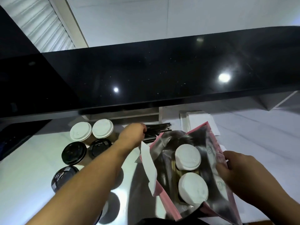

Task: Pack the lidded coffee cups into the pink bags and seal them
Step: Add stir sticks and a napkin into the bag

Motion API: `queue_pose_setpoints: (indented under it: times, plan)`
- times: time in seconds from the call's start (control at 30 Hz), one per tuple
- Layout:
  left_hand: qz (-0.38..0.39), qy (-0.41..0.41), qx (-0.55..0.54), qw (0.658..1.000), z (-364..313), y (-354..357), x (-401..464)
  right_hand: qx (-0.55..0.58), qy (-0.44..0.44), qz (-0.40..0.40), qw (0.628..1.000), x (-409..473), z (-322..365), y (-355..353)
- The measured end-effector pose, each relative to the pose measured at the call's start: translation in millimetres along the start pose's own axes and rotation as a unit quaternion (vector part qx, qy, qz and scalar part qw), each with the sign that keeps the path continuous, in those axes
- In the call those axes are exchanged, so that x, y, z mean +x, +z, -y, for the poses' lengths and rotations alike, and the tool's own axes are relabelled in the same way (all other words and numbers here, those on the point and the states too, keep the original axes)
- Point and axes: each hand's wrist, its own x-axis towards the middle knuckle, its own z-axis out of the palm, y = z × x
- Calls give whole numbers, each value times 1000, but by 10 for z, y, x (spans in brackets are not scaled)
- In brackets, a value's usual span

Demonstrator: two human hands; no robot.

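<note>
An open pink bag point(216, 141) with a silvery lining stands at the lower right of the head view. Inside it sit two cups with white lids, one farther point(187, 156) and one nearer point(193, 187). My right hand point(233, 166) grips the bag's right edge. My left hand point(132, 134) reaches past the bag's left corner, its curled fingers on the end of a bundle of black straws point(158, 129) behind the bag. Left of my forearm stand two white-lidded cups point(81, 132) point(102, 128) and three black-lidded cups point(73, 153) point(99, 147) point(62, 177).
A glossy black raised counter point(162, 75) overhangs the back of the worktop. White flat sheets point(197, 119) lie behind the bag. The bag's white sealing flap point(148, 163) sticks out on its left side.
</note>
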Motion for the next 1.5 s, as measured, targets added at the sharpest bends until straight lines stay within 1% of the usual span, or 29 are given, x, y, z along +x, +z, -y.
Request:
queue_pose_setpoints:
  times: [0.23,0.47,0.6,0.73,0.87,1.07,1.17,1.3,1.43,1.5]
  plan:
    - [33,72,84,993,-60,360,361,-7,35,20,999,-28,104,-39]
    - [0,101,143,985,-11,525,515,11,56,14,998,-46,176,-38]
    - [10,88,120,989,9,529,512,22,62,15,998,-35,196,-37]
    - [8,71,91,993,41,542,483,8,62,24,998,-20,170,-44]
    - [-5,38,28,999,53,506,446,7,53,29,998,-2,155,-53]
    - [-26,1,-117,993,66,205,235,7,24,47,999,19,106,-95]
    - [-25,16,-176,984,70,-68,11,11,1,51,999,30,49,-108]
    - [-57,23,-188,980,-32,-540,-443,8,-29,53,998,76,-7,-136]
    - [-91,26,-161,982,-204,-1067,-961,11,-34,79,996,122,-66,-176]
    - [-126,31,-152,980,-351,-1342,-1217,23,-45,83,995,124,-80,-195]
